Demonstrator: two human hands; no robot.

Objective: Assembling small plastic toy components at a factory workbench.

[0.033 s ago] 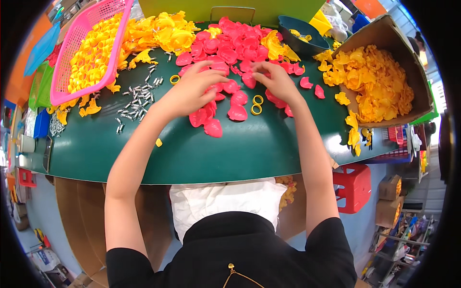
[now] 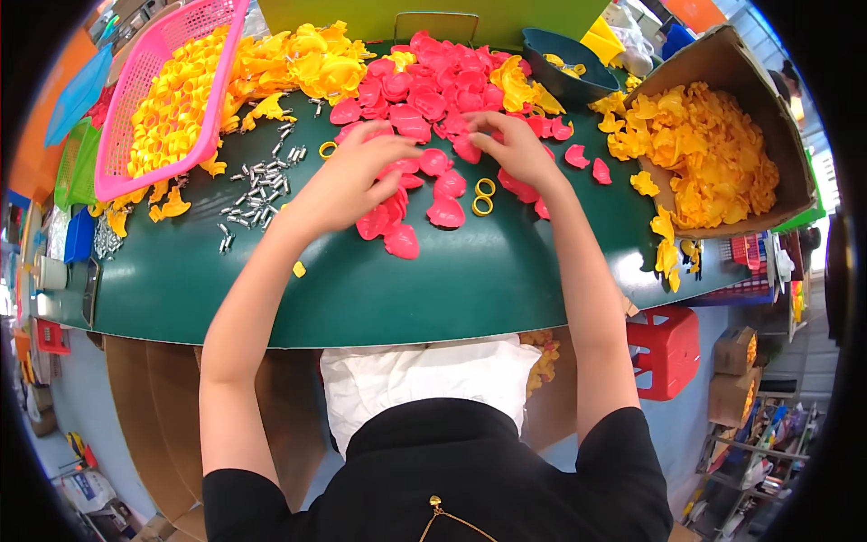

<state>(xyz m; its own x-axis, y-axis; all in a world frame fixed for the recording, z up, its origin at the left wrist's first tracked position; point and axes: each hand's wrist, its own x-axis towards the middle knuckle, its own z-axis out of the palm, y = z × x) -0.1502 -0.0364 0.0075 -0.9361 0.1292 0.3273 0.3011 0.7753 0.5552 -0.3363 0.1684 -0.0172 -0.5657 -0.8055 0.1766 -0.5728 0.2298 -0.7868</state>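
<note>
Both hands reach over a heap of pink-red shell-shaped plastic pieces (image 2: 452,79) on the dark green table (image 2: 415,303). My left hand (image 2: 359,176) hovers at the heap's left side, fingers spread, with nothing seen in it. On the other side, my right hand (image 2: 519,155) has its thumb and fingers apart beside a pink piece (image 2: 467,149); whether they touch it I cannot tell. Between the hands lie several loose pink pieces (image 2: 444,212) and two yellow rings (image 2: 483,197). Another pair of yellow rings (image 2: 328,150) rests just beyond my left wrist.
At the left a pink basket (image 2: 116,149) holds many yellow rings, near scattered small metal cylinders (image 2: 262,190). Yellow pieces (image 2: 316,59) are piled behind. A dark bowl (image 2: 551,56) sits at the back right, and a tilted cardboard box (image 2: 784,149) of yellow pieces stands right.
My left hand has shifted very slightly toward me and its fingers have moved a little. My right hand has moved slightly left. The pieces on the table look the same.
</note>
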